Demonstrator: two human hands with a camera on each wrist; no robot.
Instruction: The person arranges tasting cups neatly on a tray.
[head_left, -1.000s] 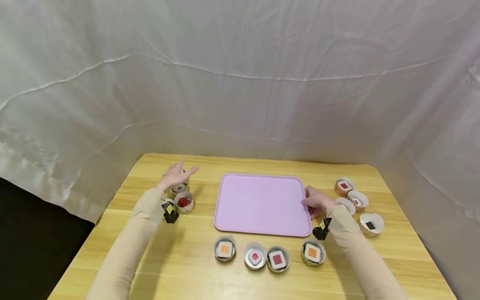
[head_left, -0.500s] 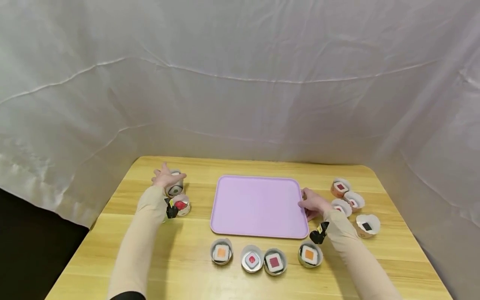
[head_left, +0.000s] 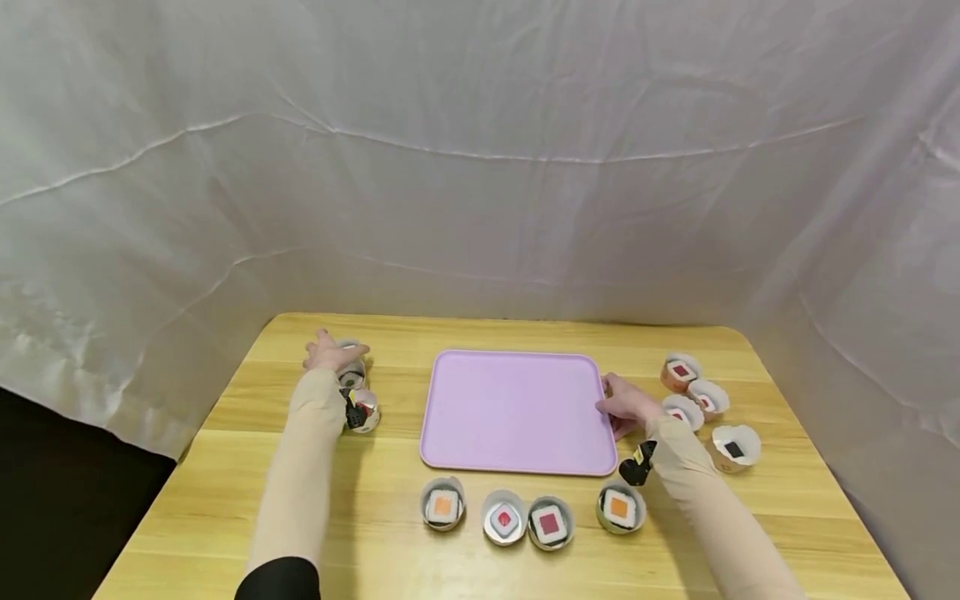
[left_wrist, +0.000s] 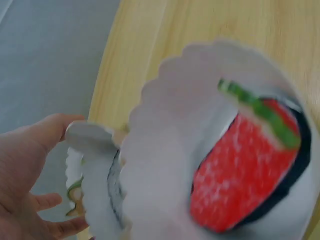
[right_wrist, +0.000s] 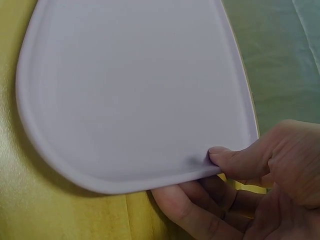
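In the head view my left hand (head_left: 332, 354) reaches to the cups at the table's far left, its fingers spread beside a scalloped paper cup (head_left: 352, 367). In the left wrist view the thumb touches the rim of a paper cup (left_wrist: 92, 136). Nearer the camera there, a larger-looking paper cup (left_wrist: 165, 125) holds a red-topped sushi piece (left_wrist: 240, 175) with a green strip. My right hand (head_left: 628, 402) grips the right edge of a lilac tray (head_left: 517, 412). Its thumb (right_wrist: 230, 159) lies over the rim, with curled fingers (right_wrist: 185, 205) below.
Paper cups with square sushi pieces line the front: one (head_left: 443, 504) at left, two (head_left: 504, 518) mid-row and one (head_left: 621, 507) at right. Several more cups (head_left: 707, 400) stand right of the right hand. Grey-white cloth (head_left: 480, 208) hangs behind the wooden table (head_left: 390, 567).
My left hand has shifted left and settled lower by the cups, its forearm now more upright in view. The right hand keeps its grip on the tray. The whole view has shifted slightly.
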